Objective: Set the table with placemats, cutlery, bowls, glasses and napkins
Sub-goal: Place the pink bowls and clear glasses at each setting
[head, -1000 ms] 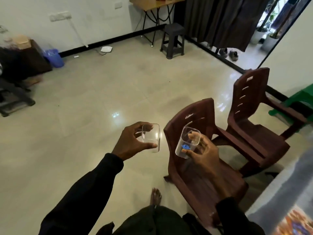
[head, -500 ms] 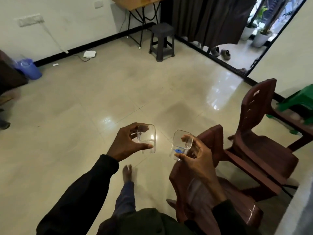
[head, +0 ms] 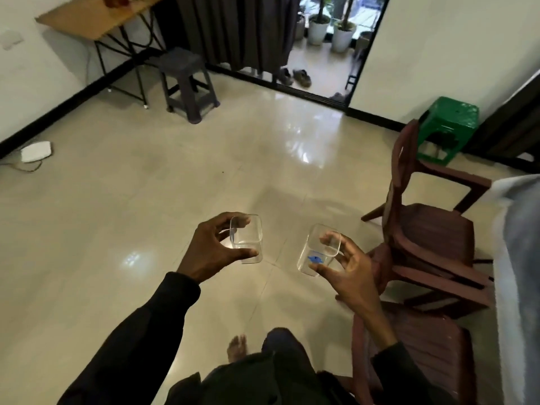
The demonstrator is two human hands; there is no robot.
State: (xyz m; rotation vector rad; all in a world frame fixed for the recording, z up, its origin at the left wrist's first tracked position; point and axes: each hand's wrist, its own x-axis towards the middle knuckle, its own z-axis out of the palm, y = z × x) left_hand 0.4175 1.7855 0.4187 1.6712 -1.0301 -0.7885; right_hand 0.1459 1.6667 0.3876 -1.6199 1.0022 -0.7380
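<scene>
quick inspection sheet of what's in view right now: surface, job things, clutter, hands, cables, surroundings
surface: glossy tiled floor; a pale cloth-covered edge at far right, its top out of view
job's things: two clear glasses, the plain glass and the blue-marked glass, both carried in the air
clutter: white box on the floor by the wall; shoes at the doorway
hands: left hand grips the plain glass; right hand holds the blue-marked glass
cables: thin cable beside the white box
surroundings: brown chairs, green stool, grey stool, wooden table, dark curtain
</scene>
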